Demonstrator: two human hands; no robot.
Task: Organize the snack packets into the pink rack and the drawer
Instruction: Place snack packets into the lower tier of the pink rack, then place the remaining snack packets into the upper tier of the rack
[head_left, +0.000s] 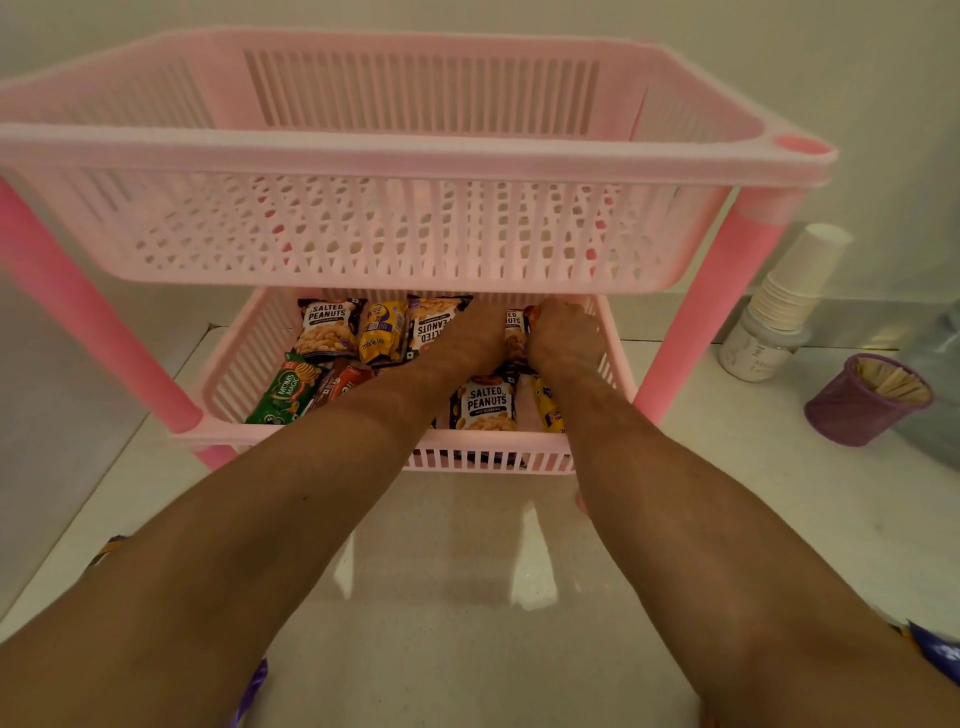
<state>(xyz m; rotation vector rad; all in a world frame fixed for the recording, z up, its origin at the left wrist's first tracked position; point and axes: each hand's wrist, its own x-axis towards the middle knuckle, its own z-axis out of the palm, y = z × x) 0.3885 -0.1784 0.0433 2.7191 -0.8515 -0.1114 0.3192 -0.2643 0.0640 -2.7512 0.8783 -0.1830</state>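
Both hands are reaching deep into the pink rack's (467, 452) lower basket: left hand (470, 332) and right hand (563, 332) are tucking a peanut packet (514, 325) upright; grip unclear.

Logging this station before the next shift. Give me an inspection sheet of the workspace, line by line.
Surface: pale glossy counter, bare in front of the rack.
Job's things: pink rack with two tiers; upper tier looks empty; lower tier holds snack packets, among them salted peanuts packet, yellow packet and green packet. Drawer: nothing seen.
Clutter: stack of paper cups atop a white jar; purple cup of wooden sticks; purple wrapper edges at the bottom corners.
Grippers: left hand and right hand reach into the lower tier among packets; grip unclear.
Cables: nothing seen.
Surroundings: plain pale wall behind.
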